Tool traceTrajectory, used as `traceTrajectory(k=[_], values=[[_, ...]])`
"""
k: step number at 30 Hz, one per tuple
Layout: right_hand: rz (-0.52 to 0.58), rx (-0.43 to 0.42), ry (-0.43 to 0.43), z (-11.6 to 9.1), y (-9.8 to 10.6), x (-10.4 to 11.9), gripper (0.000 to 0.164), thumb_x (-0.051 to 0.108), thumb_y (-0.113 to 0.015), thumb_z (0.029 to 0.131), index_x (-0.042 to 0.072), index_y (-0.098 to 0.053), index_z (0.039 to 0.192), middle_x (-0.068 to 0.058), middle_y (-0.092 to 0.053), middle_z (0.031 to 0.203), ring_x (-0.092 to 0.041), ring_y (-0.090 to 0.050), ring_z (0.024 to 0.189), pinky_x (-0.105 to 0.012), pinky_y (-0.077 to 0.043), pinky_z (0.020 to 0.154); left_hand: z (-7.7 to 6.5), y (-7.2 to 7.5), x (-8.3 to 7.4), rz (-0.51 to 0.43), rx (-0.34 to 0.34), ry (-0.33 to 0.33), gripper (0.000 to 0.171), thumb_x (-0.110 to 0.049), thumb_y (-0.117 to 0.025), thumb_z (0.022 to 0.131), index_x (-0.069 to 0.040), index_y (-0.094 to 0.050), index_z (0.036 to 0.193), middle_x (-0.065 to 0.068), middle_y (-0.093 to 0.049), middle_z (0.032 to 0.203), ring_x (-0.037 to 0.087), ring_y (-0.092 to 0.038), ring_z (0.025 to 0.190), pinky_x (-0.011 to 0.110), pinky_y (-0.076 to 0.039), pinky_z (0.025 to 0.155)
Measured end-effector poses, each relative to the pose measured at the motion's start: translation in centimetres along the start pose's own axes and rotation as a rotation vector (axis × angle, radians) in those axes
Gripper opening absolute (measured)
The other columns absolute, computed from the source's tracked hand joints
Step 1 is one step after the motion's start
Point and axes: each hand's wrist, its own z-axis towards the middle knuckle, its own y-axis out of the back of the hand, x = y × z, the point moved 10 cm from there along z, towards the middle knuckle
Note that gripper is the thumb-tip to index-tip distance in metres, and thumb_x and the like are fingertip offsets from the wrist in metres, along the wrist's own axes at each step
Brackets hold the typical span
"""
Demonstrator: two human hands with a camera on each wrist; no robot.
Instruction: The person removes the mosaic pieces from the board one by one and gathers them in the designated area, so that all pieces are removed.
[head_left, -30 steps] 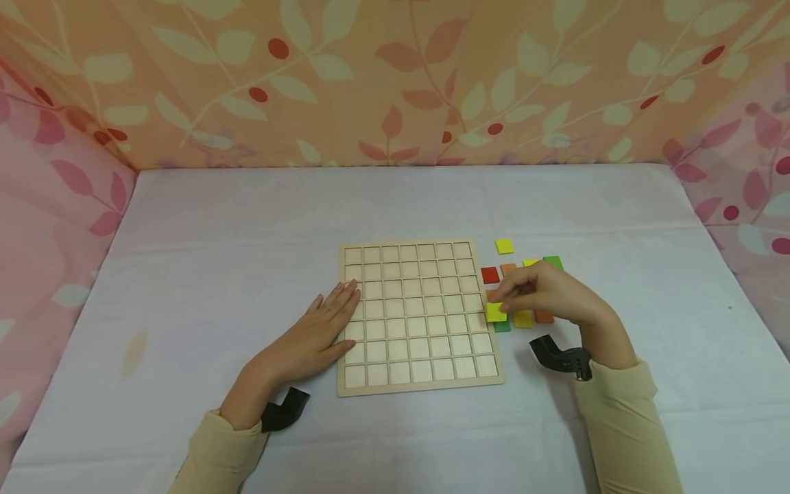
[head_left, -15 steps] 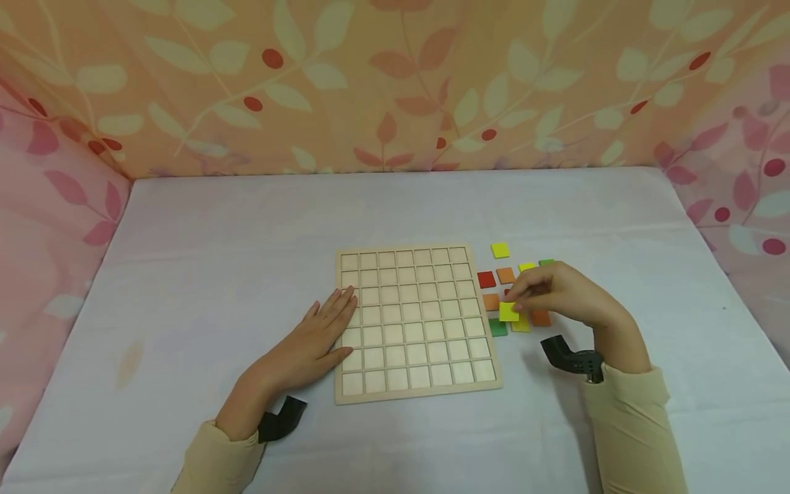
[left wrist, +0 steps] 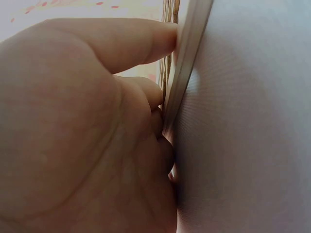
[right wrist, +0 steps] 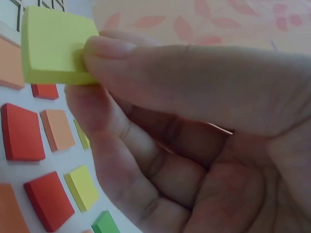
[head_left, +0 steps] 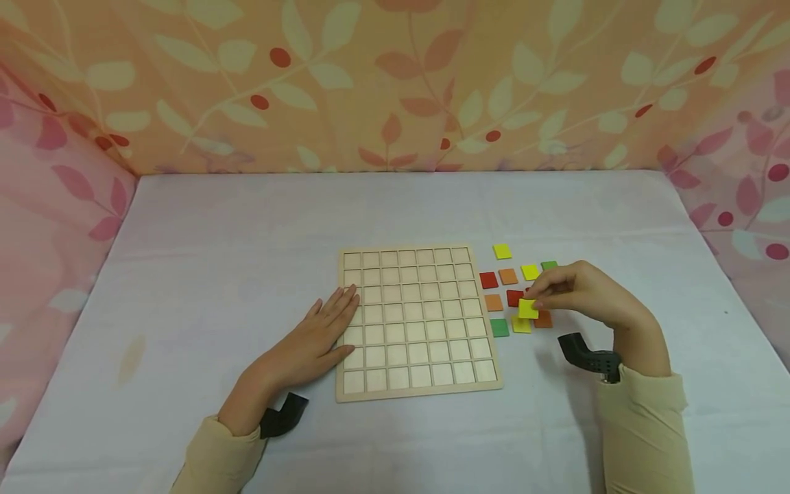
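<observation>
A square wooden grid board [head_left: 420, 392] lies flat on the white cloth. My left hand [head_left: 308, 343] rests with straight fingers across its left edge; in the left wrist view the thumb [left wrist: 146, 43] touches the board's side. Between thumb and fingers my right hand [head_left: 583, 295] pinches a yellow square tile [right wrist: 58, 46] by one edge, above the loose tiles right of the board. Below it in the head view are a yellow tile [head_left: 521, 324], an orange tile [head_left: 544, 320] and a red tile [head_left: 515, 298], partly covered by the hand.
More tiles lie along the board's right side, among them a green tile [head_left: 499, 328], an orange tile [head_left: 493, 302], a red tile [head_left: 489, 280] and a yellow tile [head_left: 503, 251] farthest back. Floral curtains [head_left: 395, 89] stand behind the table and at both sides.
My right hand has moved right with the yellow tile, from the board's right edge to over the loose tiles, uncovering several of them. The left hand has stayed on the board.
</observation>
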Motion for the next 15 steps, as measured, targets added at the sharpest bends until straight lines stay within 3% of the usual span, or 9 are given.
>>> traceTrajectory(k=[10, 15], values=[[-0.066, -0.051, 0.040, -0.8, 1.4, -0.8, 0.009, 0.006, -0.070, 0.084, 0.004, -0.073, 0.092, -0.004, -0.070, 0.091, -0.012, -0.062, 0.079, -0.022, -0.052, 0.071, -0.1, -0.1, 0.1, 0.005, 0.004, 0.001, 0.070, -0.020, -0.052, 0.097, 0.001, -0.011, 0.150, 0.011, -0.003, 0.158, 0.028, 0.000, 0.144, 0.054, -0.005, 0.112], [-0.063, -0.065, 0.000, -1.2, 2.1, -2.1, 0.012, 0.007, -0.070, 0.084, 0.002, -0.073, 0.095, -0.003, -0.070, 0.091, -0.010, -0.061, 0.081, -0.021, -0.051, 0.071, 0.0, -0.1, 0.1, 0.002, 0.004, -0.002, 0.070, -0.021, -0.052, 0.097, 0.000, -0.011, 0.150, 0.011, -0.003, 0.158, 0.028, 0.001, 0.144, 0.054, -0.005, 0.112]])
